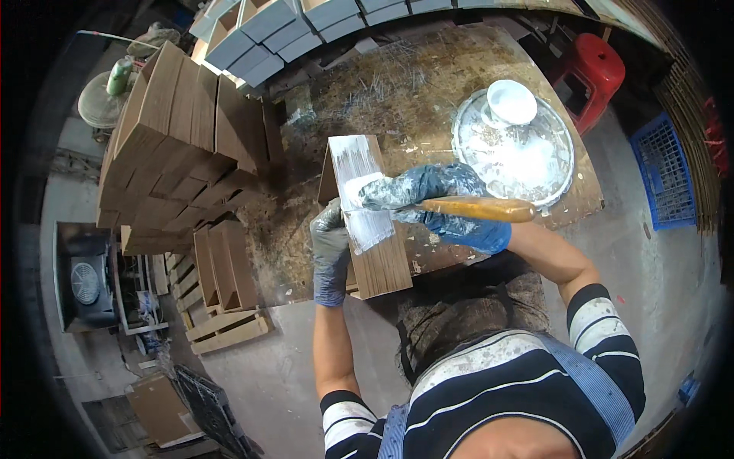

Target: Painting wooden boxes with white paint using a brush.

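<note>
On stained table (pixel 468 63), woodgrain box (pixel 373 231), partly white

Gloved left hand (pixel 329 245) extended forward, left forearm (pixel 333 344) nearly straight, gloved right hand (pixel 445 182) curled, right forearm (pixel 554 256) angled inward.

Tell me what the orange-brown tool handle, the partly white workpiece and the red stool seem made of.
Tool handle: probably varnished wood, amber and glossy. Workpiece: wood or wood-look board, brown grain showing beside its streaky white coating. Red stool: likely smooth moulded plastic, from its even colour.
</note>
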The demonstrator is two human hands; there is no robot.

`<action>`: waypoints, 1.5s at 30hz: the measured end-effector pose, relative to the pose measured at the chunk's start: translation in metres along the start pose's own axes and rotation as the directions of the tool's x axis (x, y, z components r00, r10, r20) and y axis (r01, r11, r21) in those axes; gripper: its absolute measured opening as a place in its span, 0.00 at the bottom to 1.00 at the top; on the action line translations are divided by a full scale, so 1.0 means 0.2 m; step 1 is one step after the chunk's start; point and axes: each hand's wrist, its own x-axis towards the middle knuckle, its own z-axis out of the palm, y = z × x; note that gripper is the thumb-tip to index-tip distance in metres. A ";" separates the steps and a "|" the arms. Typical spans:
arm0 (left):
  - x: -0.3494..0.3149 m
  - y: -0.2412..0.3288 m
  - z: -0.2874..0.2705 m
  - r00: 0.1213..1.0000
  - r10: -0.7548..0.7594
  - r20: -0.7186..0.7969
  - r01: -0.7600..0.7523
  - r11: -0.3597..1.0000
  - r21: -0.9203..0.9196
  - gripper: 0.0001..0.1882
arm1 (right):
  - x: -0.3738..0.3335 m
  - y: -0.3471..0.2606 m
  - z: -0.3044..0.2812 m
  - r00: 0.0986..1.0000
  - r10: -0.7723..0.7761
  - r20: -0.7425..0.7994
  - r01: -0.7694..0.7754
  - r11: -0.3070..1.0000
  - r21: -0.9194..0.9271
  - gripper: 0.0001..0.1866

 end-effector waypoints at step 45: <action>-0.06 -0.15 -0.06 0.972 -0.218 -0.084 0.174 0.917 -0.359 0.16 | 0.34 0.49 -0.05 0.790 0.573 -0.218 -0.150 0.525 0.838 0.13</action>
